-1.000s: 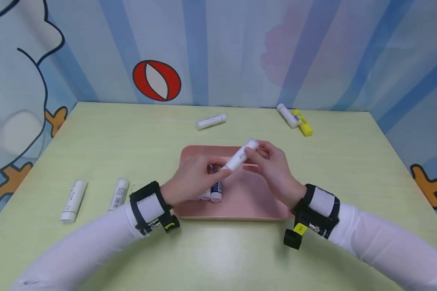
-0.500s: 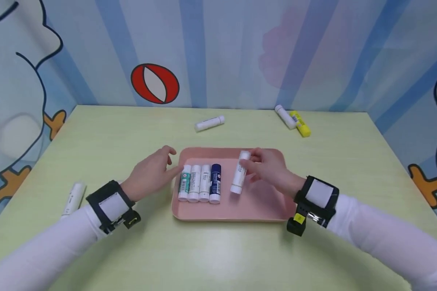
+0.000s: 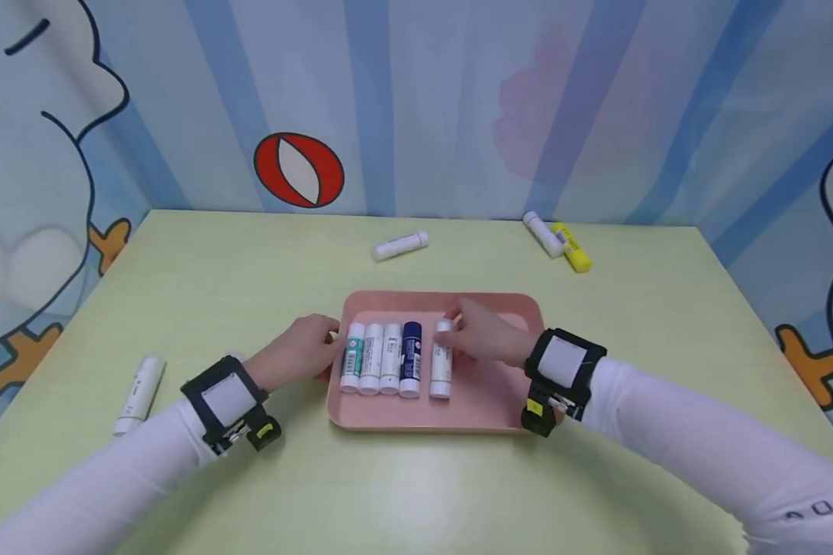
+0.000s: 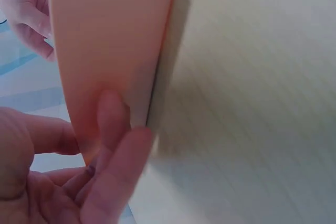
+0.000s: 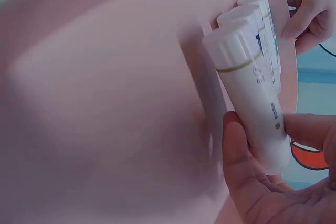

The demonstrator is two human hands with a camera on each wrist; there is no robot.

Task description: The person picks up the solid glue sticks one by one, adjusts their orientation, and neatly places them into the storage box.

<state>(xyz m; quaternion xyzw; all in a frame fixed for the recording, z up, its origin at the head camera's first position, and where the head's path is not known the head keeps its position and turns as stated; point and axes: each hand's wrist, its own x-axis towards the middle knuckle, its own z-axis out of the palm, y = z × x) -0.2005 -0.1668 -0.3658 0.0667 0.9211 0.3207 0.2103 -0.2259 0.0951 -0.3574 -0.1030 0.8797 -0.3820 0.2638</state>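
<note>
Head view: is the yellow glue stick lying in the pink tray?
No, the yellow glue stick lies on the green table near the far right edge, well outside the pink tray.

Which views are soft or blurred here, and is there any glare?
Head view: sharp in the middle, table edges bowed by the wide lens, a pale sheen just in front of the tray. Left wrist view: left hand and tray rim smeared, too close to focus. Right wrist view: glue stick fairly crisp, tray floor hazy.
</note>
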